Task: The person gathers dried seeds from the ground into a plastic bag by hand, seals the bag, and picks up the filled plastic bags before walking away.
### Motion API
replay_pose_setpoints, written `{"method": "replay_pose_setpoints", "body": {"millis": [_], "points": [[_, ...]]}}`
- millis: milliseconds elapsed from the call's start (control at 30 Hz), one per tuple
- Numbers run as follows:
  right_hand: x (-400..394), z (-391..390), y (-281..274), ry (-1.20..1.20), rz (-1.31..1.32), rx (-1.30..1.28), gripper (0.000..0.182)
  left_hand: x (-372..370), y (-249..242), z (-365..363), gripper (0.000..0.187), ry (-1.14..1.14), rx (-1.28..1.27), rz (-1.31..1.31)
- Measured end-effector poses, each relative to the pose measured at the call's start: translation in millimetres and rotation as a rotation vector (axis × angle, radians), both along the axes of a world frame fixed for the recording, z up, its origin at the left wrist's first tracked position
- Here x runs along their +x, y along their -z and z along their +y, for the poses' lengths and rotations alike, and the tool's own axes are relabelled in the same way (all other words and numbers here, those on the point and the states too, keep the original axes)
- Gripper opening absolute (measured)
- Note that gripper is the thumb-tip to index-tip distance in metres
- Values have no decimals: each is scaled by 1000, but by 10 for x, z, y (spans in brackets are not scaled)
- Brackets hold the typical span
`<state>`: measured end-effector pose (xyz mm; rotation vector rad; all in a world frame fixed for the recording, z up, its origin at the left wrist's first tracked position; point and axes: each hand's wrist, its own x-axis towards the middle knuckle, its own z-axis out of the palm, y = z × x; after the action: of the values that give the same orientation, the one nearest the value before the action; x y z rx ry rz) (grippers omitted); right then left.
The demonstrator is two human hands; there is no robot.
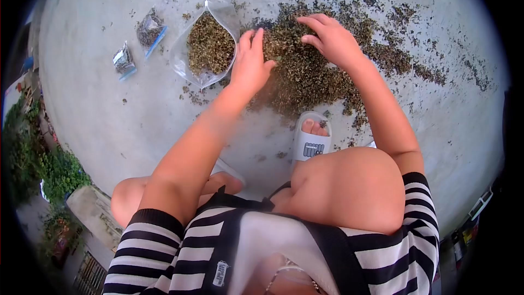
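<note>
Both hands work the dried leaves (305, 76) spread wide over the concrete floor (109, 109): right hand (332, 41) raking with loose, unclenched fingers, left hand (250, 65) flat-palmed, shoving leaves toward the open plastic bag (210, 43); two small sealed bags (136, 43) lie aside

Grey concrete floor (98, 109). Olive-brown dried leaves (305, 76) spread in a heap, darker scattered bits at the edges. Clear plastic bag (207, 43) filled with the same olive-brown. Two smaller bags (150, 28), (123, 60), clear with blue zip strips, dark contents. White slipper (311, 142) with grey mark on strap. Black-and-white striped shirt (404, 251), horizontal stripes on sleeves. Green plants (54, 169) at left edge.
</note>
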<state>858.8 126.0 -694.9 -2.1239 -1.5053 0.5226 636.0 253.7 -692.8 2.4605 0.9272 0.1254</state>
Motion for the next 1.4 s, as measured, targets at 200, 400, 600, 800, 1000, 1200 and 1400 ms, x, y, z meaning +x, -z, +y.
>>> {"method": "replay_pose_setpoints", "body": {"millis": [200,400,600,800,1000,1200,1400], "points": [[-361,-9,147,-93,-27,-63,58,146,61,-102,70,7,-271,50],[-267,-601,-394,-194,127,-45,77,-158,-232,-182,85,275,-276,-66],[-621,-1000,-157,-84,-222,-424,131,-432,-107,-522,133,371,-62,360],[-817,-751,-12,-17,119,-169,105,-159,-7,-544,94,195,-268,181],[-817,-478,-211,81,586,-29,106,4,-226,-501,82,-103,-519,28],[-1003,-438,-244,75,690,6,105,31,-400,-438,114,-365,-1282,83],[-894,-434,-138,307,1135,42,58,-54,-997,-177,106,-257,-1432,213]]}}
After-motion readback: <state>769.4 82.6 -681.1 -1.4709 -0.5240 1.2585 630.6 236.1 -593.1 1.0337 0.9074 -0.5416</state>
